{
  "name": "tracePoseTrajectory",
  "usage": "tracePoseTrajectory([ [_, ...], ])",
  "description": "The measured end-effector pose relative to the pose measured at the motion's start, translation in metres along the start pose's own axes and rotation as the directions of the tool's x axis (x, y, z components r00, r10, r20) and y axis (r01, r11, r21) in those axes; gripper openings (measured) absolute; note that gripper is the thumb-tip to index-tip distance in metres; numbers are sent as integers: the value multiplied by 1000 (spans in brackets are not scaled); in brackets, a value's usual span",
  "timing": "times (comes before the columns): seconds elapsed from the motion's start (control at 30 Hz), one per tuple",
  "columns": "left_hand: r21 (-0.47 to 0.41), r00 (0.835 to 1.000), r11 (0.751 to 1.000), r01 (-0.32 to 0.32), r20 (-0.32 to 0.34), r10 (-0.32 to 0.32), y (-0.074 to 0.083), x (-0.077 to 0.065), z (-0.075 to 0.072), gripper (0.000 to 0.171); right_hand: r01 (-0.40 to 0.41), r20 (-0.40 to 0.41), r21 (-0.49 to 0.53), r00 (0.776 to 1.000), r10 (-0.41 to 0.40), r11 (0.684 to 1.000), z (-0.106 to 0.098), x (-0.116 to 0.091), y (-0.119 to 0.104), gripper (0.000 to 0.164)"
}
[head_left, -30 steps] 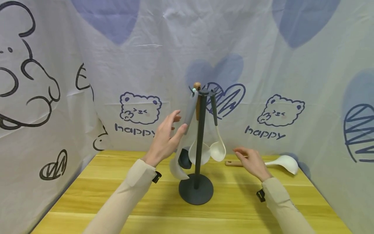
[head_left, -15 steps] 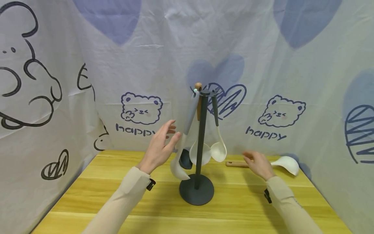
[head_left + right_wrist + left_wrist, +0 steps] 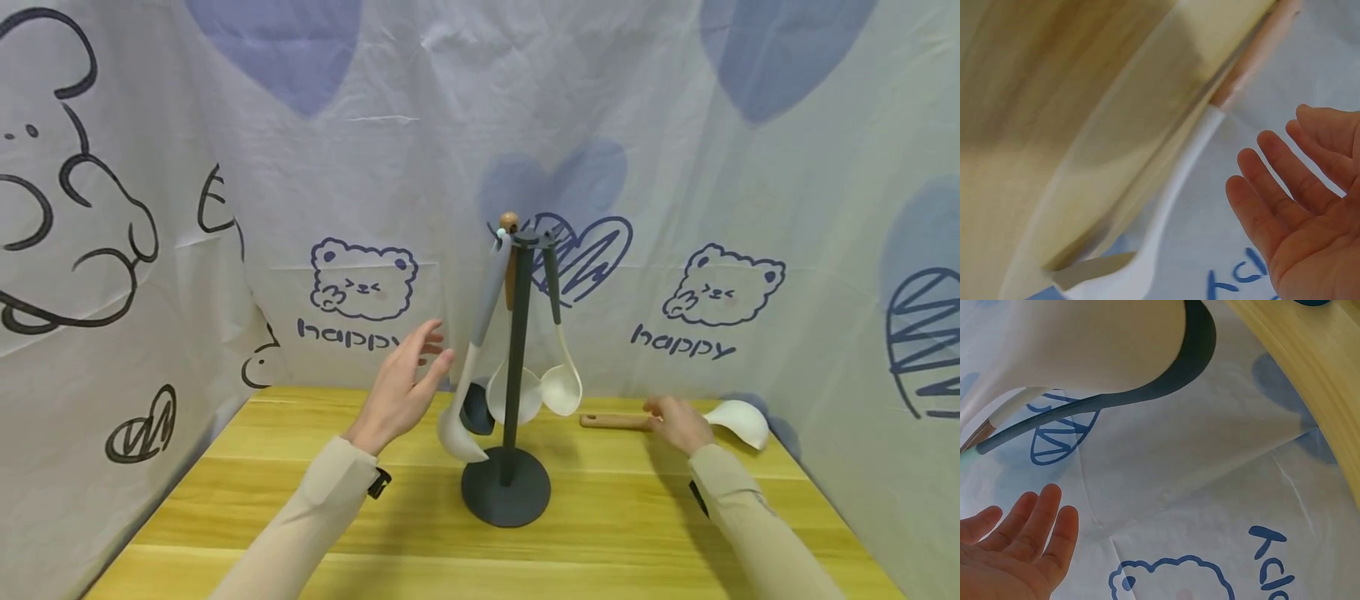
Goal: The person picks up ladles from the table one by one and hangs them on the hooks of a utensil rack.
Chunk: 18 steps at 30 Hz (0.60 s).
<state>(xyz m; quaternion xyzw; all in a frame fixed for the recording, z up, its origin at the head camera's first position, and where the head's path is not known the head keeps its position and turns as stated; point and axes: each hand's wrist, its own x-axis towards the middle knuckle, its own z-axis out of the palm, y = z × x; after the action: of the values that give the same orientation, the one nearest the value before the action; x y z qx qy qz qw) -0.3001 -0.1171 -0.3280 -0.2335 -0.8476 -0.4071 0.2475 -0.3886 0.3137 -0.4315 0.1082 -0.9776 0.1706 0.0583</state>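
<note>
A white ladle (image 3: 738, 421) with a wooden handle (image 3: 611, 422) lies on the table at the right. My right hand (image 3: 681, 423) is above its neck; in the right wrist view that hand (image 3: 1310, 219) shows loose fingers apart from the ladle (image 3: 1175, 181). A black utensil stand (image 3: 513, 358) rises mid-table. On its left hangs a white ladle (image 3: 459, 433) with a grey handle. My left hand (image 3: 397, 396) hovers left of it, fingers extended and holding nothing. In the left wrist view the hand (image 3: 1029, 550) is away from the hanging ladle (image 3: 1097, 344).
Also on the stand hang a small white ladle (image 3: 561, 390) with a dark handle, a dark-headed utensil (image 3: 477, 412) and a white utensil with a wooden handle (image 3: 510, 283). The stand's round base (image 3: 506, 492) rests on the wooden table (image 3: 420, 542). A printed cloth (image 3: 375, 167) surrounds the table.
My left hand has drawn back down and left, away from the hanging grey-handled ladle. My right hand has moved right and lowered over the ladle on the table.
</note>
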Motion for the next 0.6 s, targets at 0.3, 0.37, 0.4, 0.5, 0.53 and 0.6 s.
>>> tracePoseTrajectory([
  [0.3,-8,1000,1000,6,0,-6,-8,-7,2,52,-27,33,-55,999,29,998,6,-5,16,34],
  [0.37,-7,1000,1000,8,1,-8,-9,-8,1,51,-36,29,-67,999,38,997,6,-5,18,35],
  [0.4,-4,1000,1000,12,2,-12,-9,-9,1,50,-39,26,-76,999,41,996,6,-5,18,36],
  [0.5,10,1000,1000,23,9,-24,-11,-12,0,48,-38,15,-115,999,40,993,5,-5,20,38],
  [0.53,18,1000,999,27,14,-27,-12,-13,-1,47,-38,13,-130,999,40,991,5,-5,20,38],
  [0.6,31,999,999,35,23,-36,-14,-15,-1,47,-34,12,-165,999,37,986,4,-5,21,39],
])
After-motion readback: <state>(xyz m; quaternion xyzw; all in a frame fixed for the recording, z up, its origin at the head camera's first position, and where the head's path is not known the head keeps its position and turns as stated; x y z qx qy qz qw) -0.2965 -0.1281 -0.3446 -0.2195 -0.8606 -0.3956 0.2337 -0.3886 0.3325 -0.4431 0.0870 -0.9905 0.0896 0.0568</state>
